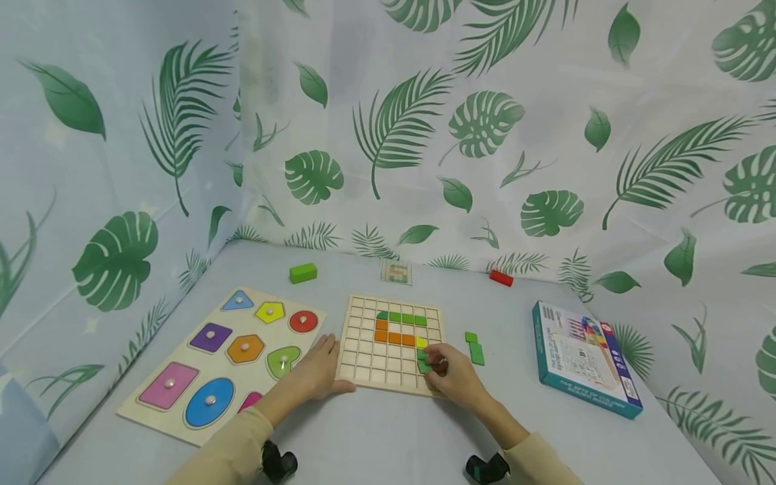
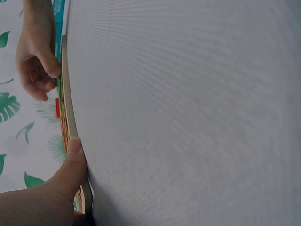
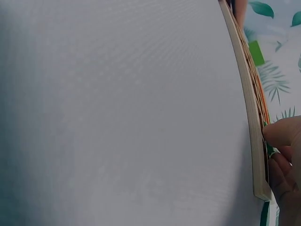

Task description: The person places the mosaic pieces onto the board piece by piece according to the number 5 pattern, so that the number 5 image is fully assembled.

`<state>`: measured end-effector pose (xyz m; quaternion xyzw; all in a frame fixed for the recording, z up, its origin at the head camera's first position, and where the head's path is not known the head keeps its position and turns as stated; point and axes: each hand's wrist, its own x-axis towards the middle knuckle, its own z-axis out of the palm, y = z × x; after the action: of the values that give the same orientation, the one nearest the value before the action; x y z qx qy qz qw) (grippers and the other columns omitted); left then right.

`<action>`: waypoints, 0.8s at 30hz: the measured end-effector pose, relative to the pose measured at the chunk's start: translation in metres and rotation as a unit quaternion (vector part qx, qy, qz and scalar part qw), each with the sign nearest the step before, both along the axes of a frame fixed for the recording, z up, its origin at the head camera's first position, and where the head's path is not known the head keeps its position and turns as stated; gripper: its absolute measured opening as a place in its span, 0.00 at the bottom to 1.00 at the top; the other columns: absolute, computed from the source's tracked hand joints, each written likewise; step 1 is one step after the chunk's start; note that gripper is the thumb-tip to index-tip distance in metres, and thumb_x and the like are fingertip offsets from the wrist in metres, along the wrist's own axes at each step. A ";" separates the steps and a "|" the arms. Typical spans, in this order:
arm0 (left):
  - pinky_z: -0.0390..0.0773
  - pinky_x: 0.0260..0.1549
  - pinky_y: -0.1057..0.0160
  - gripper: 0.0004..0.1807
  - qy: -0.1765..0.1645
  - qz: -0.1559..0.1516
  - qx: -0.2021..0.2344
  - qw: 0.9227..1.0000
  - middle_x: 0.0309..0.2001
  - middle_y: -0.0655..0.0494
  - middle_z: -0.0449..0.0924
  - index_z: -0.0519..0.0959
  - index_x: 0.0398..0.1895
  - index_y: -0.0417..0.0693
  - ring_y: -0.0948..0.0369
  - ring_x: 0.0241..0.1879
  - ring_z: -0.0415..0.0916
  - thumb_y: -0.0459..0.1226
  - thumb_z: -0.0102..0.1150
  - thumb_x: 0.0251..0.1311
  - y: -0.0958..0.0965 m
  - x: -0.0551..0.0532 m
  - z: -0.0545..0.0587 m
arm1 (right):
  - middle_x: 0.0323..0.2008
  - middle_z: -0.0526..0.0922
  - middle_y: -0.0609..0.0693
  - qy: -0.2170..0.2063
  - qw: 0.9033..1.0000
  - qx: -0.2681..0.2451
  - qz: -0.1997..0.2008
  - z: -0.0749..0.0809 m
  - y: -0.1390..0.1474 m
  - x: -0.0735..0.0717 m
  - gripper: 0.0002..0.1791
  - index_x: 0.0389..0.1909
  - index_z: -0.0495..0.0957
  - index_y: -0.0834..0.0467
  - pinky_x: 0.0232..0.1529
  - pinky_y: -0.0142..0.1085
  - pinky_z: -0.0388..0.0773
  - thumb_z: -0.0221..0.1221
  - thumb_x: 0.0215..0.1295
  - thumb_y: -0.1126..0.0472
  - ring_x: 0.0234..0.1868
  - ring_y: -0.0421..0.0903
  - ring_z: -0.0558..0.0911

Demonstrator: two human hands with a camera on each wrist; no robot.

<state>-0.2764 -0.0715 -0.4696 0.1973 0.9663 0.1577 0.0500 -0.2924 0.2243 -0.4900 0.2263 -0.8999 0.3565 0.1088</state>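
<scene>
A wooden grid board (image 1: 364, 367) lies in front of me, its cells partly filled with green tiles (image 1: 407, 318), orange tiles (image 1: 394, 338) and a yellow tile (image 1: 422, 342). My right hand (image 1: 456, 378) pinches a green tile (image 1: 423, 364) at the board's right side, below the yellow one. In the right wrist view, thumb and finger meet at a bit of green tile (image 3: 269, 149) just over the rim. Resting at the board's left front corner, my left hand (image 1: 318, 369) has its fingers extended along the side; its thumb (image 2: 71, 169) touches the front edge.
Two loose green tiles (image 1: 476, 354) lie right of the board. A shape puzzle board (image 1: 200, 337) with knobbed pieces is at left, a boxed set (image 1: 585, 364) at right. Farther back are a green block (image 1: 303, 273), a pattern card (image 1: 396, 272) and a red block (image 1: 501, 278).
</scene>
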 end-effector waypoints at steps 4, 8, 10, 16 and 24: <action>0.53 0.67 0.52 0.52 0.000 0.002 0.001 1.000 0.68 0.31 0.54 0.58 0.65 0.24 0.42 0.69 0.49 0.57 0.64 0.52 0.000 0.000 0.000 | 0.31 0.77 0.44 0.000 1.000 0.000 0.003 0.000 0.001 0.000 0.22 0.45 0.77 0.61 0.33 0.30 0.79 0.66 0.47 0.76 0.32 0.39 0.77; 0.53 0.67 0.52 0.52 0.001 0.001 0.002 1.000 0.67 0.31 0.55 0.58 0.65 0.24 0.42 0.69 0.49 0.57 0.64 0.52 0.000 -0.001 -0.001 | 0.30 0.77 0.43 -0.008 1.000 0.002 0.010 0.002 0.003 0.001 0.21 0.45 0.77 0.62 0.33 0.30 0.80 0.66 0.48 0.75 0.32 0.38 0.78; 0.53 0.67 0.52 0.52 0.002 -0.001 0.002 1.000 0.67 0.31 0.55 0.58 0.65 0.24 0.42 0.69 0.49 0.57 0.64 0.52 0.001 -0.001 -0.001 | 0.30 0.78 0.44 -0.008 1.000 0.001 0.009 0.005 0.005 0.000 0.20 0.45 0.77 0.63 0.33 0.30 0.80 0.66 0.49 0.74 0.32 0.38 0.78; 0.53 0.67 0.51 0.52 0.000 0.000 0.001 1.000 0.67 0.30 0.54 0.59 0.64 0.23 0.41 0.69 0.49 0.57 0.63 0.52 0.000 -0.001 0.002 | 0.30 0.78 0.46 0.015 0.999 -0.006 -0.034 0.017 0.017 -0.002 0.15 0.45 0.78 0.64 0.33 0.32 0.80 0.62 0.56 0.75 0.33 0.41 0.77; 0.53 0.67 0.52 0.51 0.000 -0.004 -0.002 1.000 0.67 0.30 0.55 0.58 0.64 0.23 0.41 0.69 0.49 0.57 0.63 0.53 0.000 0.003 0.005 | 0.31 0.79 0.51 0.014 0.998 0.007 -0.069 0.019 0.031 0.000 0.14 0.45 0.77 0.63 0.37 0.36 0.81 0.60 0.58 0.74 0.36 0.43 0.78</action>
<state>-0.2734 -0.0714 -0.4651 0.2013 0.9657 0.1556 0.0513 -0.2929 0.2554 -0.4709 0.1697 -0.9143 0.3384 0.1440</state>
